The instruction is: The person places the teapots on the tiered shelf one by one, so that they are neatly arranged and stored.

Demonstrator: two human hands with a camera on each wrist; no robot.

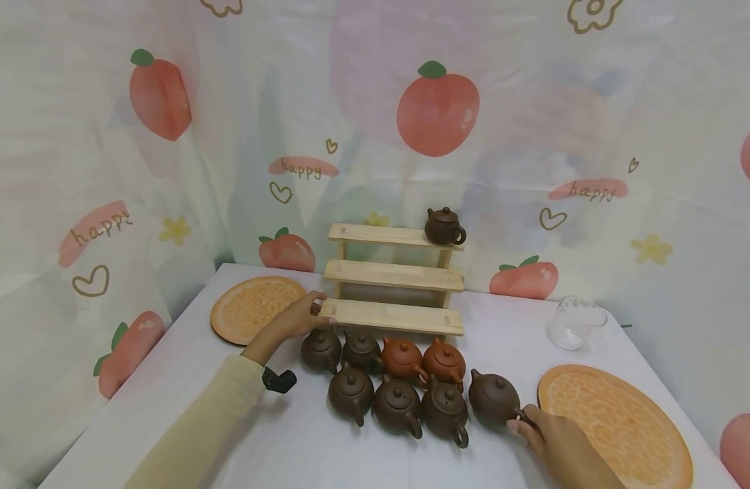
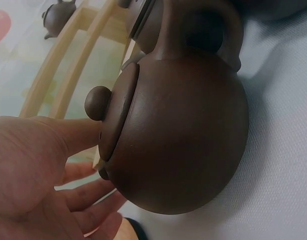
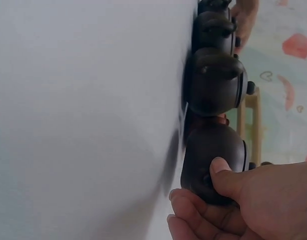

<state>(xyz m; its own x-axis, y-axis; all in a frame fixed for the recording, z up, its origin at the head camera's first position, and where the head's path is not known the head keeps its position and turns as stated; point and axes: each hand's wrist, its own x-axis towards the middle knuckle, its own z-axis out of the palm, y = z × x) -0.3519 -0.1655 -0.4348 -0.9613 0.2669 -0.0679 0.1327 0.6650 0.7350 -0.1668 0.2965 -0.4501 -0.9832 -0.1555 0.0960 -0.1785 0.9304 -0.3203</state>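
Right hand (image 1: 558, 438) pinches the handle of the end teapot (image 1: 493, 397); left hand (image 1: 298, 318), fingers relaxed, reaches the far-left teapot (image 1: 320, 349). Lifted carelessly, its loose lid could slide off, or neighbours knock together.

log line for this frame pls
left hand: on lowest shelf, beside back-left teapot | right hand: grip on rightmost teapot handle | rack top: one teapot

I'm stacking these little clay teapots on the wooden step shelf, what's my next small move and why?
Probably lift the dark brown clay teapot that your right hand already grips by its handle, and carry it to the pale wooden three-step shelf, where only one small brown teapot stands; its lower steps are bare.
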